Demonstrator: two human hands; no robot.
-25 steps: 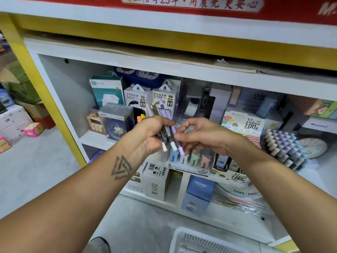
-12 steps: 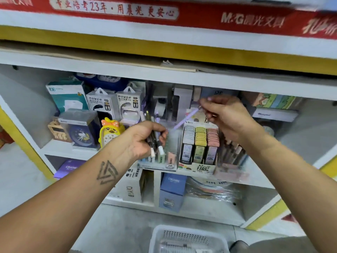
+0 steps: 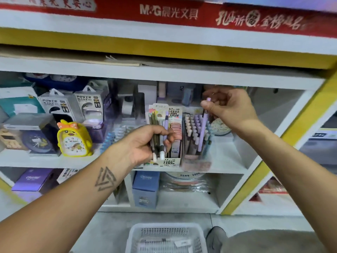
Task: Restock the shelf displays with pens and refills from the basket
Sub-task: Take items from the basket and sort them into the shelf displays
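My left hand (image 3: 145,143) grips a small bunch of pens (image 3: 158,132), dark green and lilac, held upright in front of the lead refill display box (image 3: 173,159). My right hand (image 3: 226,108) pinches the top of a single lilac pen (image 3: 203,132) and holds it upright, its lower end down among the pens standing in the pen display box (image 3: 195,143) on the middle shelf. The white plastic basket (image 3: 135,232) stands on the floor below, with a few pens and a tag lying inside.
Left on the shelf (image 3: 226,161) are power bank packs (image 3: 87,105), a yellow duck clock (image 3: 74,139) and a boxed blue clock (image 3: 36,137). Purple and blue boxes (image 3: 145,189) fill the lower shelf. A yellow post (image 3: 284,143) bounds the unit on the right. My shoe (image 3: 216,238) is beside the basket.
My right hand took a lilac pen from the bunch, carried it right and now lowers it upright into the pen display. The left hand followed to the right with the bunch.
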